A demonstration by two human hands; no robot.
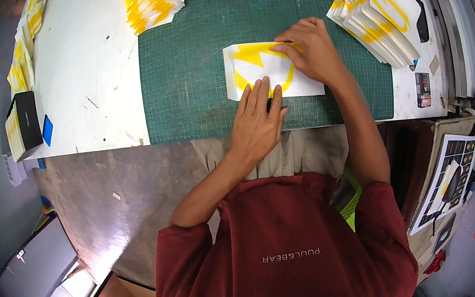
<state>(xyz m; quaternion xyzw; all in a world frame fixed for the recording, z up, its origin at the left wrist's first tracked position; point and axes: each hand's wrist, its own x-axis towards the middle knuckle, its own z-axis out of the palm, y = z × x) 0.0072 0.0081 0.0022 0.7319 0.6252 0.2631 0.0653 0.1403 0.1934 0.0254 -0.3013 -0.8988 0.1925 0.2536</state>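
Observation:
A white folded paper (309, 85) with a bold yellow print lies on the green cutting mat (191, 81) near its front edge. My left hand (257, 115) rests on the paper's lower part, palm down, with the fingers stretched out and a little apart. At the paper's upper right edge, my right hand (312, 51) has its thumb and fingers closed on the border. A narrow creased strip shows along the paper's left side. What lies under my right fingers is partly hidden.
To the right leans a fanned stack of similar papers (374, 17); another pile (154, 1) sits at the far edge of the mat. At the left stand a black box (23, 125) with papers and a blue card (47, 131). Small packets (423, 90) lie near the right edge.

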